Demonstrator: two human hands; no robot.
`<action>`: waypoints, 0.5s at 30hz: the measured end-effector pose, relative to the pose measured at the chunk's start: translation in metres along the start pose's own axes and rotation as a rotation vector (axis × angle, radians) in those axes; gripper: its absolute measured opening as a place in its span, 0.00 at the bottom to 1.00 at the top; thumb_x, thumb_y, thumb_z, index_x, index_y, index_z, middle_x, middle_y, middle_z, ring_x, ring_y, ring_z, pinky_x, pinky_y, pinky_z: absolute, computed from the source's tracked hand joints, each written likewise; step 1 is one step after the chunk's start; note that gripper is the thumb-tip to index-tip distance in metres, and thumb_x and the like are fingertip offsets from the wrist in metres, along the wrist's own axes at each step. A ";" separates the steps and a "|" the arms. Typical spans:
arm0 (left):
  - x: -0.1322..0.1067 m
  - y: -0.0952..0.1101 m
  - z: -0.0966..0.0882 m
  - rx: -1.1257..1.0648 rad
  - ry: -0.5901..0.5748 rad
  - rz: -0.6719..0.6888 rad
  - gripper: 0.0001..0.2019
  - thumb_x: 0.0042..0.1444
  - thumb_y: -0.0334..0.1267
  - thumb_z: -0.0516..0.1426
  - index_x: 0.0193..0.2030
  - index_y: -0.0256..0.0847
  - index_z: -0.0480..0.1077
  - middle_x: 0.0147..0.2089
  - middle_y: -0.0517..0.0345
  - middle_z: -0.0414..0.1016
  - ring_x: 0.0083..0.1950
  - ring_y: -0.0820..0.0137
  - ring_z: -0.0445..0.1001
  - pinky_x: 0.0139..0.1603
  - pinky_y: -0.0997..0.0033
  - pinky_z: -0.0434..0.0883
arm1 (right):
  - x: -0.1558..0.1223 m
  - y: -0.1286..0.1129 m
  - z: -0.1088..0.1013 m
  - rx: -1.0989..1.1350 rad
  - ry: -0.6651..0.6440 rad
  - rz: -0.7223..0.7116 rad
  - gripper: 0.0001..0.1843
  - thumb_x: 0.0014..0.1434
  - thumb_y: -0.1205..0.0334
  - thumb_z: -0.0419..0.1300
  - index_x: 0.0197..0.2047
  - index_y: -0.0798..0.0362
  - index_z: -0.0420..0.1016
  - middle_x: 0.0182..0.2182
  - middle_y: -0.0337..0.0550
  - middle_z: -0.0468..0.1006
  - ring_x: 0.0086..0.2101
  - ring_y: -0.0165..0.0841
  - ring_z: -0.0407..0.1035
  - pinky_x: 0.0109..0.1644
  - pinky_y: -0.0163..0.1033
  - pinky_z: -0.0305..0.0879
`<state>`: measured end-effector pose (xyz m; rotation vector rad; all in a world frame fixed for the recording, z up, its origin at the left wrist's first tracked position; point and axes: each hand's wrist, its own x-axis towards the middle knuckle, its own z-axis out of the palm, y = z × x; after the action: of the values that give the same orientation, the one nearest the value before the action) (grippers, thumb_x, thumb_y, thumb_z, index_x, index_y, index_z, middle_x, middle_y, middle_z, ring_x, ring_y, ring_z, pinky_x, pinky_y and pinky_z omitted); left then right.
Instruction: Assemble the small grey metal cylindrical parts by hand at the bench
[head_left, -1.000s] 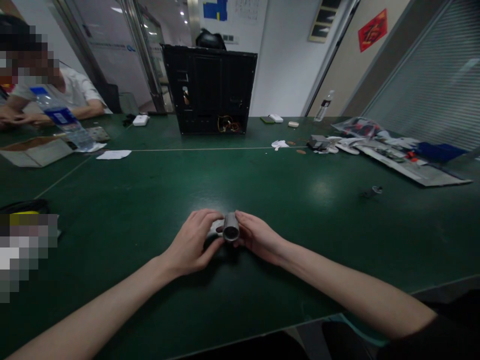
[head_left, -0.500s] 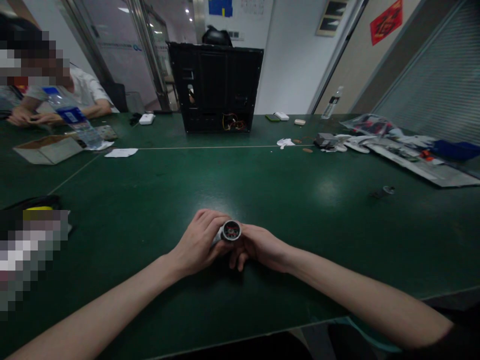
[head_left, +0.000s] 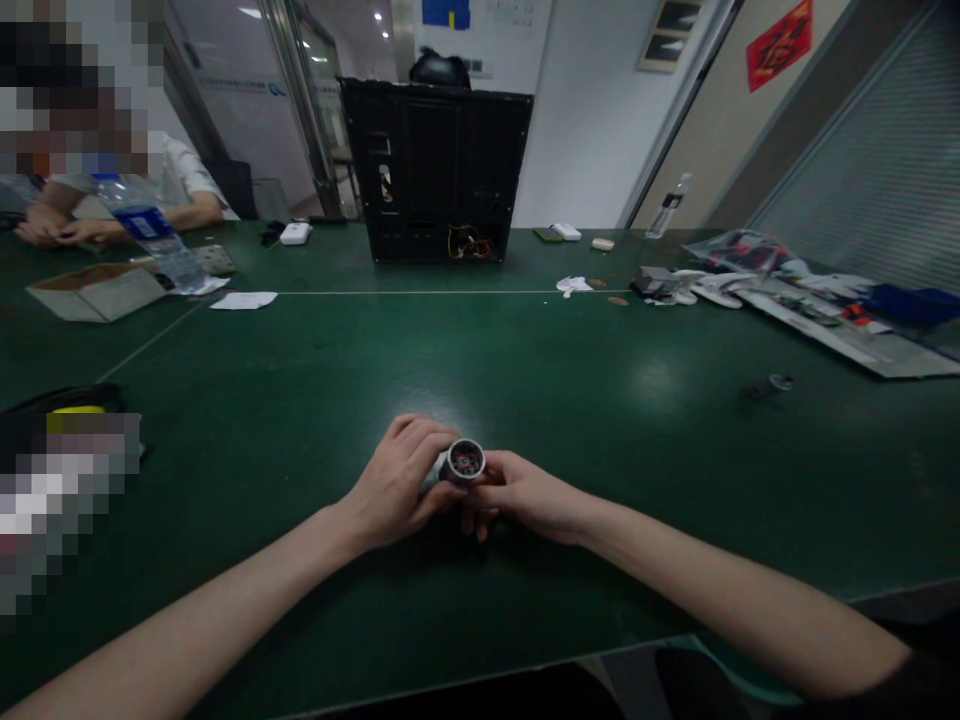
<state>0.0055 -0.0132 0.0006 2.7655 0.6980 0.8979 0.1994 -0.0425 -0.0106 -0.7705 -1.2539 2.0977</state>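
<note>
Close to the table's front edge, both hands meet around a small grey cylinder (head_left: 466, 460), whose round open end faces up toward me. Dark and red parts show inside its rim; its exact kind I cannot make out. My left hand (head_left: 409, 475) is wrapped round the left side of it, with the thumb below and a pale section of the body showing between thumb and fingers. From the right, my right hand (head_left: 525, 490) grips the cylinder's side with bent fingers, some of them curled underneath. The lower part of the cylinder is hidden by the hands.
A black panel-like case (head_left: 442, 175) stands at the back. To the left are a cardboard box (head_left: 97, 295), a water bottle (head_left: 154, 230) and a seated person. A small cylindrical part (head_left: 769, 388) lies at right, before a cluttered board (head_left: 847, 335).
My right thumb and fingers have shifted against the cylinder's right side, with the thumb now lower. The cylinder's open end has turned slightly. My left hand keeps its hold.
</note>
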 end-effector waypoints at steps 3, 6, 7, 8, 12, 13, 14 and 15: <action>0.000 0.001 0.000 -0.002 -0.014 -0.004 0.11 0.61 0.40 0.51 0.48 0.38 0.60 0.44 0.49 0.70 0.45 0.61 0.67 0.50 0.56 0.62 | 0.001 0.003 -0.002 -0.025 -0.007 -0.016 0.10 0.52 0.66 0.62 0.38 0.57 0.68 0.30 0.39 0.73 0.27 0.26 0.70 0.30 0.30 0.68; 0.001 0.001 -0.001 -0.007 -0.011 -0.001 0.11 0.61 0.41 0.50 0.48 0.38 0.60 0.43 0.49 0.70 0.44 0.61 0.68 0.49 0.57 0.63 | 0.001 0.004 -0.003 -0.045 -0.016 -0.027 0.10 0.53 0.64 0.62 0.39 0.57 0.68 0.31 0.39 0.73 0.27 0.26 0.70 0.30 0.31 0.68; 0.002 0.001 -0.001 -0.008 -0.009 0.002 0.11 0.61 0.41 0.50 0.48 0.38 0.60 0.43 0.49 0.70 0.44 0.61 0.68 0.49 0.57 0.63 | 0.001 0.004 -0.003 -0.052 -0.019 -0.027 0.10 0.53 0.64 0.62 0.39 0.57 0.68 0.31 0.39 0.73 0.27 0.26 0.70 0.30 0.30 0.68; 0.002 0.001 0.000 -0.010 -0.009 0.005 0.11 0.62 0.41 0.50 0.48 0.38 0.60 0.43 0.49 0.70 0.44 0.61 0.68 0.49 0.57 0.63 | 0.001 0.004 -0.004 -0.058 -0.022 -0.027 0.10 0.53 0.64 0.62 0.39 0.57 0.68 0.31 0.39 0.73 0.27 0.26 0.70 0.30 0.30 0.68; 0.003 0.001 0.000 -0.017 -0.022 0.005 0.11 0.61 0.40 0.51 0.48 0.38 0.60 0.43 0.49 0.70 0.44 0.62 0.68 0.50 0.56 0.62 | 0.001 0.003 -0.003 -0.069 -0.030 -0.024 0.12 0.53 0.62 0.63 0.39 0.57 0.67 0.32 0.41 0.74 0.27 0.26 0.70 0.30 0.31 0.68; 0.003 0.001 0.000 -0.018 -0.026 0.004 0.11 0.61 0.40 0.51 0.48 0.38 0.60 0.43 0.49 0.70 0.44 0.62 0.68 0.50 0.56 0.62 | 0.001 0.002 -0.002 -0.070 -0.028 -0.023 0.12 0.53 0.62 0.63 0.39 0.57 0.67 0.32 0.41 0.74 0.27 0.26 0.70 0.30 0.31 0.68; 0.003 0.001 0.000 -0.019 -0.029 0.004 0.11 0.61 0.40 0.51 0.48 0.38 0.60 0.43 0.50 0.70 0.44 0.62 0.68 0.51 0.56 0.62 | 0.000 0.002 -0.002 -0.071 -0.024 -0.020 0.13 0.53 0.62 0.63 0.39 0.57 0.66 0.32 0.41 0.74 0.26 0.26 0.70 0.30 0.31 0.68; 0.003 0.001 0.000 -0.019 -0.030 0.004 0.11 0.61 0.40 0.51 0.48 0.38 0.60 0.43 0.50 0.70 0.44 0.62 0.68 0.51 0.56 0.62 | 0.000 0.001 -0.002 -0.074 -0.018 -0.018 0.13 0.53 0.61 0.63 0.40 0.57 0.66 0.31 0.41 0.74 0.26 0.26 0.70 0.29 0.32 0.68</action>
<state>0.0078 -0.0126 0.0024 2.7588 0.6753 0.8568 0.2000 -0.0419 -0.0125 -0.7716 -1.3497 2.0579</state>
